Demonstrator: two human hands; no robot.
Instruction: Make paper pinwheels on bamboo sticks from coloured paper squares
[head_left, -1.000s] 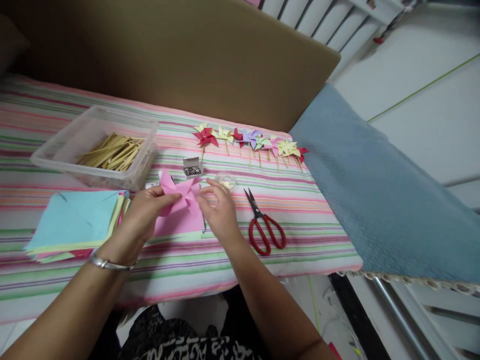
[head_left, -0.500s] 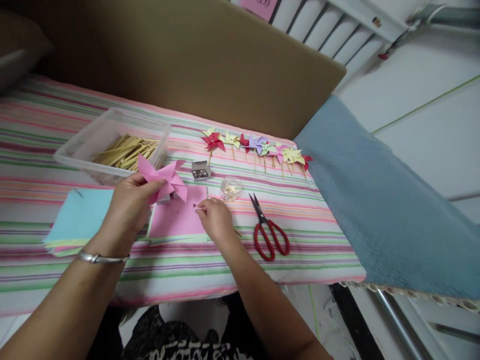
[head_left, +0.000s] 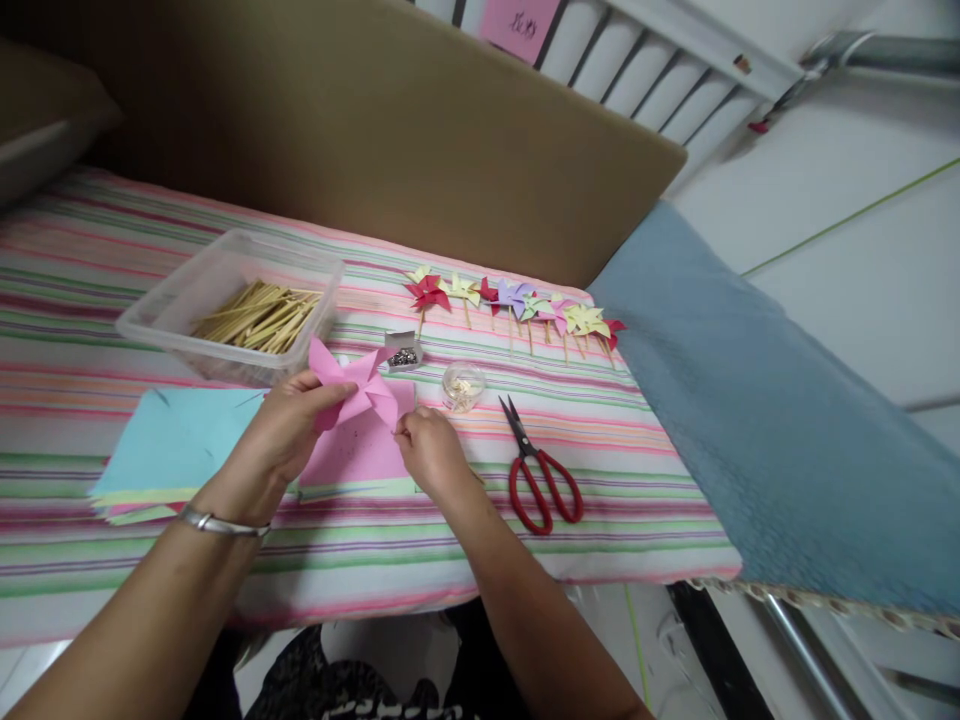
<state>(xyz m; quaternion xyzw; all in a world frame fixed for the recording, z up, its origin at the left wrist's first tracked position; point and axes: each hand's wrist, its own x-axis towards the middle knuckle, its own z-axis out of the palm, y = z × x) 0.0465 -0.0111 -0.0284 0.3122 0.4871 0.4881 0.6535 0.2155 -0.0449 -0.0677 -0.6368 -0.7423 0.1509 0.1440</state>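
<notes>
My left hand [head_left: 296, 420] pinches a pink paper pinwheel [head_left: 364, 383] between thumb and fingers, holding it above a stack of pink paper sheets [head_left: 360, 450]. At the pinwheel's lower right blade tip, my right hand [head_left: 429, 448] has thumb and fingers pressed together; whatever they hold is too small or hidden to make out. Tiny dark specks lie on the top pink sheet. Just beyond the hands sit a small open box of shiny metal pieces [head_left: 404, 356] and a round clear dish [head_left: 463, 386] with small pale bits.
Red-handled scissors [head_left: 541, 470] lie to the right. A clear plastic tub [head_left: 150, 318] holds many thin wooden sticks [head_left: 262, 318]. Blue paper sheets [head_left: 176, 430] are stacked at left. Several finished pinwheels [head_left: 517, 295] lie along the back, before a large brown board [head_left: 390, 140].
My left hand has moved the pinwheel right, toward my right hand. The small dark piece seen at my right fingertips is no longer visible, and those fingers now meet the blade tip.
</notes>
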